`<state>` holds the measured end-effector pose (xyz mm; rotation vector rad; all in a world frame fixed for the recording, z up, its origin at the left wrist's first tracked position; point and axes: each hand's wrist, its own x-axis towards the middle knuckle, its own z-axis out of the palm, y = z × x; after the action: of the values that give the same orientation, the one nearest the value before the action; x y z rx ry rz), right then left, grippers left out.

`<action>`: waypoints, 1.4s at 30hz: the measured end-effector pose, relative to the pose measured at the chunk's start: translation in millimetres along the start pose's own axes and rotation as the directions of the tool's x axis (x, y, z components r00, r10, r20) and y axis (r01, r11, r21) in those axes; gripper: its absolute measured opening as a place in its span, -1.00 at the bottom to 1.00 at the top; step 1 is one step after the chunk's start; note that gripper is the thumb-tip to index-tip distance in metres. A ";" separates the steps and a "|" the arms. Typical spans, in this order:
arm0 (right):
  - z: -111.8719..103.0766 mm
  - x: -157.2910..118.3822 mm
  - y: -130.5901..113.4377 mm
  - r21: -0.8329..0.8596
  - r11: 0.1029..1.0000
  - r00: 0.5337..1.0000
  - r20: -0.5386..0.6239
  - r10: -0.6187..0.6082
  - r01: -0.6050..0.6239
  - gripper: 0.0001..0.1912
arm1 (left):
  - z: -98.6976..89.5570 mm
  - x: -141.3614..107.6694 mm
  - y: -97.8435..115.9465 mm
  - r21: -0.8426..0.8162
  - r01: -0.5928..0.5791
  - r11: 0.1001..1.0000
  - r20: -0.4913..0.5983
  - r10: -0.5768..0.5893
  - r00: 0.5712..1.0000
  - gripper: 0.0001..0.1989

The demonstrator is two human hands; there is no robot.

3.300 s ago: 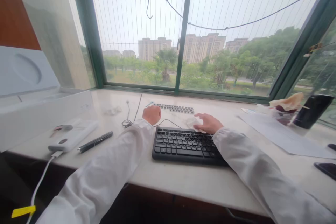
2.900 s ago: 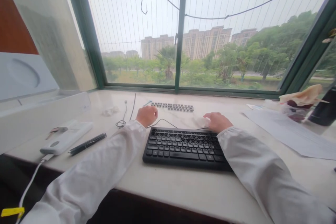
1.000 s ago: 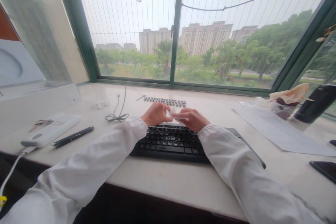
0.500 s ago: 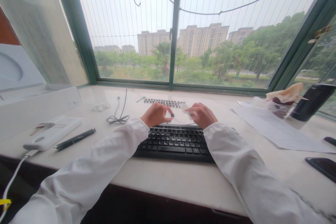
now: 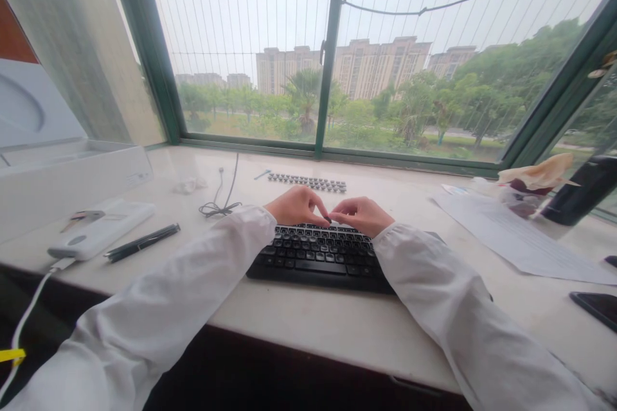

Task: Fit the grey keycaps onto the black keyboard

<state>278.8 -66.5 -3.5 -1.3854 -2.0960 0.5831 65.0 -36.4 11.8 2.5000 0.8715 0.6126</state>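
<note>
— Black plastic keyboard [image 5: 322,258] is lying near the stone bench's [image 5: 337,327] front edge?
— Yes; the left hand [image 5: 295,205] and right hand [image 5: 362,214] are meeting above its far row, fingertips pinching together on a small dark keycap [image 5: 328,220].

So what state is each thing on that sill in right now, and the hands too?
Left hand: pinched, fingertips meeting the right's over the keyboard's far edge.
Right hand: pinched likewise; what they grip is too small to tell.
Black computer keyboard: flat, keys up.
Row of loose grey keycaps: lined up behind it.
White power bank: cable plugged in.
Black pen: lying flat.
White box: lid open.
</note>
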 end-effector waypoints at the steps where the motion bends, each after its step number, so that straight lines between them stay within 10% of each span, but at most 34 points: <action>1: 0.9 -0.3 1.0 0.011 1.000 0.998 0.063 -0.013 0.013 -0.59 | -0.8 -0.2 0.6 -0.019 0.025 1.000 0.070 -0.023 0.997 -0.61; 9: 9.4 -2.6 1.4 -0.010 0.997 0.957 0.279 -0.075 0.082 -0.58 | -0.7 -1.3 -1.4 -0.015 0.090 0.996 0.257 -0.083 0.963 -0.69; 42: 11.0 -5.6 -3.6 -0.146 0.963 0.950 0.251 -0.184 0.225 -0.69 | -2.0 -5.0 -2.0 -0.006 0.006 1.000 0.238 -0.004 0.971 -0.74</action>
<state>270.9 -73.6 -10.7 -1.2144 -2.4971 0.5095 59.4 -37.8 11.1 2.4988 0.7830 0.3042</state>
